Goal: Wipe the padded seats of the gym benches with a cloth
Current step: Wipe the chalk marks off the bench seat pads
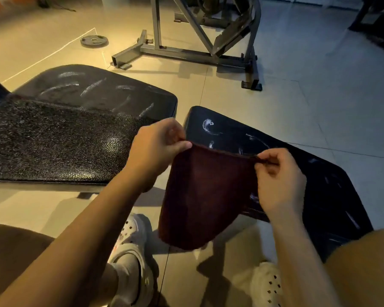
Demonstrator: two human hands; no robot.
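At far left, the left bench (60, 138) lies low over the tiled floor (319, 89), its black pebbled pad streaked with pale smears toward the far end. Behind it a weight plate (94, 41) lies flat on the floor, and a grey steel machine frame (186, 52) stands further right. The left hand (157, 147) pinches one top corner of the dark red cloth (206, 196), thumb and curled fingers closed on the hem. The cloth hangs stretched between both hands, in the gap between the two benches and partly in front of the right bench (319, 185), above a white clog (131, 251). The right hand (279, 182) pinches the other top corner, fingers curled. The right bench's dark pad shows white scuff marks near its far end, and a second clog (268, 284) sits below.
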